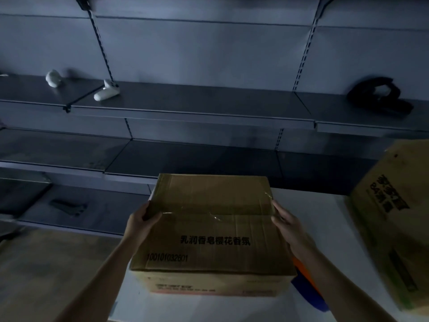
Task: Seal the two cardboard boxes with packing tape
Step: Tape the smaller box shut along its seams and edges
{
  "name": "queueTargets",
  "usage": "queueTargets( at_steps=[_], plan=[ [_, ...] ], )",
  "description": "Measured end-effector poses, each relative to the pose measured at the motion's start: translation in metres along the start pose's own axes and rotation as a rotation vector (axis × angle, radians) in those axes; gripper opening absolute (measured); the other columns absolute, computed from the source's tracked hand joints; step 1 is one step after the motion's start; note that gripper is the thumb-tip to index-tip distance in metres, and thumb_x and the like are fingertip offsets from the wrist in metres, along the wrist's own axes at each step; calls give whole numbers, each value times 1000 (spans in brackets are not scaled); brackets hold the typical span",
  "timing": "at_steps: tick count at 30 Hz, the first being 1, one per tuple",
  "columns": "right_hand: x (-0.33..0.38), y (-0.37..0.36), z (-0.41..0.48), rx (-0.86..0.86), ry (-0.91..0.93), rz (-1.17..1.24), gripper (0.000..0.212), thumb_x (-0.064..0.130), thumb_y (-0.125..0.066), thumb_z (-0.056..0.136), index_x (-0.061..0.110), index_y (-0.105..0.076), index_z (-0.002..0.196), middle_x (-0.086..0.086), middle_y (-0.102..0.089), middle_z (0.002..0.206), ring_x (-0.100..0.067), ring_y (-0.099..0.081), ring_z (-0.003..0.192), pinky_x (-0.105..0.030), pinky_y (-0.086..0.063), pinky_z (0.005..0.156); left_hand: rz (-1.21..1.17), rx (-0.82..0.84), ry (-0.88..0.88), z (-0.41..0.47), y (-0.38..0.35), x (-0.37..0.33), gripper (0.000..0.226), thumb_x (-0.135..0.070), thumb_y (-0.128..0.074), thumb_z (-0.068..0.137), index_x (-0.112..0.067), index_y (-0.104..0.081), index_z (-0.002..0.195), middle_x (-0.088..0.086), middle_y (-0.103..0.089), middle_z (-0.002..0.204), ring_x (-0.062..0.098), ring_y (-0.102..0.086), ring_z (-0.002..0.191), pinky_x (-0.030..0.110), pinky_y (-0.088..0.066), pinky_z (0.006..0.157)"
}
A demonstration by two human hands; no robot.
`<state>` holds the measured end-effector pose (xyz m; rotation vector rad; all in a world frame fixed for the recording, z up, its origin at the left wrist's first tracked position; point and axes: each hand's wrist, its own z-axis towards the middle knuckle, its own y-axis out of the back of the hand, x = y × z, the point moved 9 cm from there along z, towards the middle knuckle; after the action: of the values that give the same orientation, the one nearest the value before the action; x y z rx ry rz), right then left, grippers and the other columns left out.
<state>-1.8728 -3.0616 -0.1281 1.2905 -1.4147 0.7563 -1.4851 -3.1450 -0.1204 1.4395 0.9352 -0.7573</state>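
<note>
Taped cardboard box (pixel 209 228) gripped by left hand (pixel 139 223) and right hand (pixel 287 225), second box (pixel 392 205) at right; shelves (pixel 209 98) behind

The cardboard box (pixel 209 228) I grip with my left hand (pixel 139 223) and right hand (pixel 290 226) is matt brown corrugated board, creased and a little rough, and the clear tape (pixel 216 216) along its top seam is glossy and wrinkled. Right of that box the second box (pixel 394 217) is the same dull cardboard, the table (pixel 313 205) under it looks smooth matt white, and the floor (pixel 58 263) to its left has a wood-grain look. Above the box the shelves (pixel 185 98) are grey painted metal with a faint sheen, bearing a smooth white plastic controller (pixel 105 92) and a bundle (pixel 380 96) that looks like matt black fabric.
</note>
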Motion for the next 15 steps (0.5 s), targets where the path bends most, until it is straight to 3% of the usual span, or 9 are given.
queueTargets(
  at_steps=[5,9,12,15],
  plan=[
    [5,0,-7,-16,-1,-49,49,18,-42,99,23,-28,145,-2,-37,146,-19,-36,132,-26,-32,93,131,-32,35,8,0,13,37,-33,-58,90,-13,-56,121,7,-66,96,20,-61,83,27,-46,64],
    [-7,0,-6,-69,-50,-85,45,28,-37,100,19,-32,144,-8,-39,145,-25,-39,131,-30,-33,97,183,-46,38,6,-3,11,15,-30,-52,94,-16,-58,97,5,-61,77,18,-57,67,25,-41,55],
    [-21,4,0,-112,-137,1,42,30,-40,99,16,-42,139,-11,-48,138,-28,-47,124,-42,-37,104,181,-68,132,10,1,24,35,-31,-55,93,-7,-55,67,4,-47,54,19,-44,49,25,-27,47],
    [-28,3,4,-121,-188,71,38,24,-45,98,16,-47,135,-11,-52,134,-28,-50,121,-49,-39,104,163,-59,152,16,4,32,40,-31,-59,90,-4,-53,61,7,-44,52,18,-43,49,26,-26,50]
  ],
)
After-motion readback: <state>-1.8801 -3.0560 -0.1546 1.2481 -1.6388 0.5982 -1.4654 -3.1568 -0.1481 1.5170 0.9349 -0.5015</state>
